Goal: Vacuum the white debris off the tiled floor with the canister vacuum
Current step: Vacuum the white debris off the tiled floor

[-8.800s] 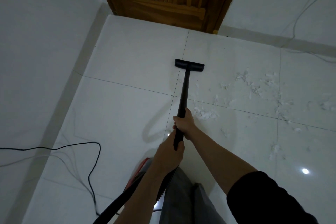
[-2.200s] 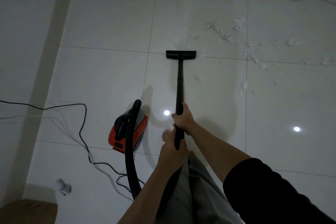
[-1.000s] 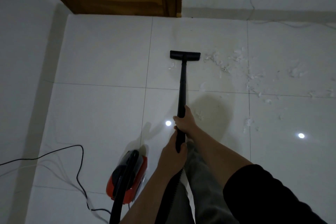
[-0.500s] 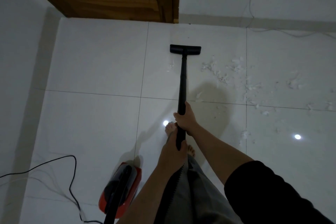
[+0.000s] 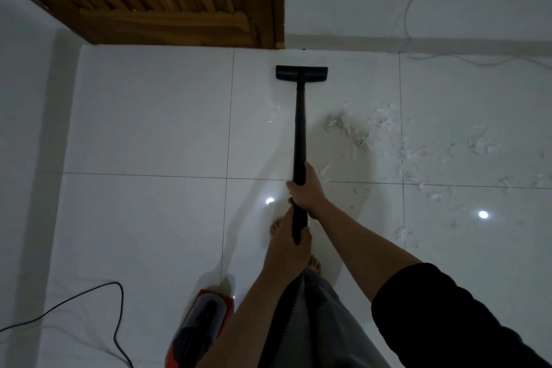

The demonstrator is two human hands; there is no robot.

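Both arms extend forward and down along one line. Right hand (image 5: pixel 306 188) sits farther up the black wand (image 5: pixel 299 134), fingers wrapped fully round it, thumb lying along the tube. Left hand (image 5: pixel 288 248) is nearer the body, closed round the wand's lower end where the ribbed hose (image 5: pixel 286 308) joins. Right forearm bare, ending in a dark sleeve (image 5: pixel 448 323). Wand runs almost straight away from the person to the floor nozzle (image 5: pixel 301 73), which lies flat on the tiled floor (image 5: pixel 149 128) close to the wooden door (image 5: pixel 167 0). White debris (image 5: pixel 349 131) lies scattered to the right of the wand, thickest just beside its middle, thinner across the tiles further right; none under the nozzle that can be made out. Red canister (image 5: pixel 203 323) rests on the floor at lower left, near the left forearm; contents not visible. Black power cord (image 5: pixel 89 293) loops left of the canister. Bare toes (image 5: pixel 276 227) show beside the left hand.
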